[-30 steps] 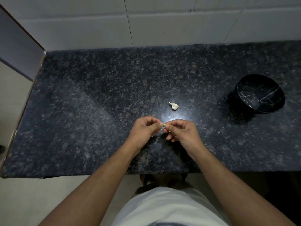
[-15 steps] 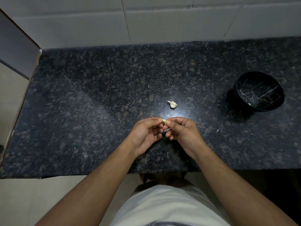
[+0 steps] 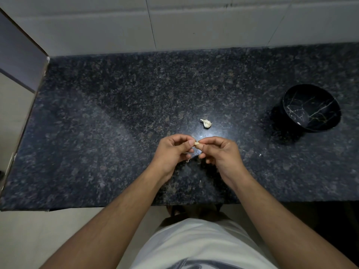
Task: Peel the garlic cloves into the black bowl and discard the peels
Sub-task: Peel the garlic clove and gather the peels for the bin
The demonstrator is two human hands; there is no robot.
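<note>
A small pale garlic clove is pinched between the fingertips of my left hand and my right hand, held just above the dark granite counter. Both hands have curled fingers meeting at the clove, which is mostly hidden. A thin strip of peel hangs under my left hand's fingers. A second piece of garlic, still in its skin, lies on the counter just beyond my hands. The black bowl with pale marble veins stands at the right; a small pale piece shows inside near its lower wall.
A tiled wall runs along the counter's back. The counter ends at a left edge beside a dark panel. A tiny white fleck lies right of my right hand. Bare counter stretches to the left.
My hands stay together at the clove, with small finger shifts as they work at its skin. The view has tilted slightly. The garlic on the counter and the bowl have not moved.
</note>
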